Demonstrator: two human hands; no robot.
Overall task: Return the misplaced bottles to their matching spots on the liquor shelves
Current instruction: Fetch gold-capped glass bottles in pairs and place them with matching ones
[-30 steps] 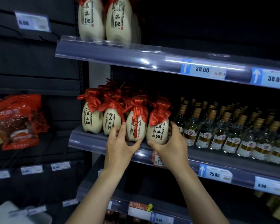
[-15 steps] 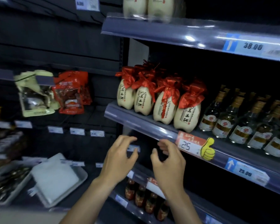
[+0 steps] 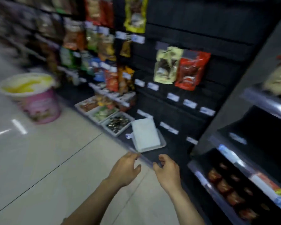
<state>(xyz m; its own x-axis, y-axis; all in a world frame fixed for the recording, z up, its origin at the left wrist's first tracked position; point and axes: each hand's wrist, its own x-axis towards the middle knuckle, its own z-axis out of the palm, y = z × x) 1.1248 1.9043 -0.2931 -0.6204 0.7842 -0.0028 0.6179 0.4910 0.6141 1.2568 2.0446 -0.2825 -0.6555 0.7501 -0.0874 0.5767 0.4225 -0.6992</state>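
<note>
Where the liquor shelves run along one side, red-topped bottles sit on a low tier. Just left of the shelves, the left hand and right hand hover empty, fingers loosely curled. Probably between bottles: next, find another stray. Labels too blurred to read.

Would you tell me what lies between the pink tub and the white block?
In the head view, bare floor beside the pink tub, then three snack trays before the white block.
</note>
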